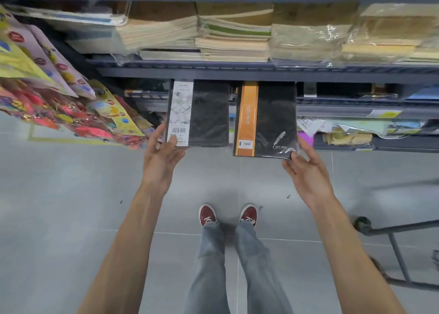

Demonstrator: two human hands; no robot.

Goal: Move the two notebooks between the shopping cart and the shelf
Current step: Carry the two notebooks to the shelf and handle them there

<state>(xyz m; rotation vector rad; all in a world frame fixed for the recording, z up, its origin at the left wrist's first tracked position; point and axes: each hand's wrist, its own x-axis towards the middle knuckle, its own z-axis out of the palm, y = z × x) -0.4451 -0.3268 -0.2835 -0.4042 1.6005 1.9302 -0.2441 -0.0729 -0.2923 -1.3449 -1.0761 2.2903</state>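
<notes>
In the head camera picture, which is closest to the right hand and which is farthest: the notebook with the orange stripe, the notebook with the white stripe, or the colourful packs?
1. The orange-stripe notebook: the right hand pinches its lower corner.
2. The white-stripe notebook: next over to the left, held by the left hand.
3. The colourful packs: far left of the picture.

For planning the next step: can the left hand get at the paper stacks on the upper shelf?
Probably not: the left hand holds the white-banded notebook, though the path to the paper stacks looks free.
</notes>
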